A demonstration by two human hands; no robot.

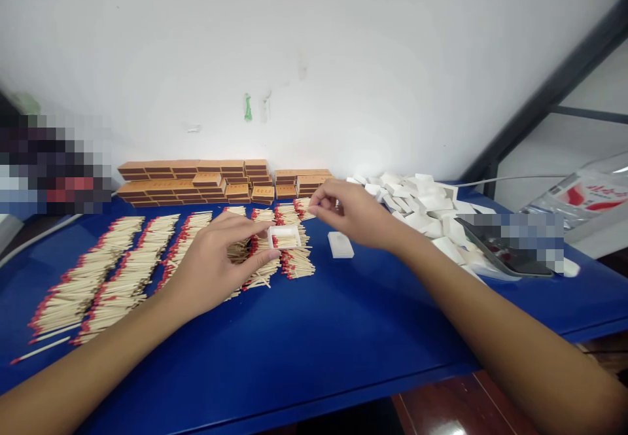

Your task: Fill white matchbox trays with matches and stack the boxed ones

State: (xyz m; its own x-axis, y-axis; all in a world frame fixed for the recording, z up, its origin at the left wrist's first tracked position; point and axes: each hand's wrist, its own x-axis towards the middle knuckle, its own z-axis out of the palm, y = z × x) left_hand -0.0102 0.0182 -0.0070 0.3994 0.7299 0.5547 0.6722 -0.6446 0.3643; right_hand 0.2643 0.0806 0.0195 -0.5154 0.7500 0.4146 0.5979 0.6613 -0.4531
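Observation:
Between the thumb and fingers of my left hand is a small white matchbox tray with some red-tipped matches inside. It is held over the rows of loose matches on the blue table. My right hand is just right of the tray, above the end of the rightmost match row. Its thumb and index fingertip are pinched together near the match ends; whether a match is between them I cannot make out. A white tray lies on the table below my right hand.
Orange matchboxes are stacked along the wall. White trays form a heap at the right, with a dark phone beside it. A clear plastic package stands farther right. The blue table ends at its front edge.

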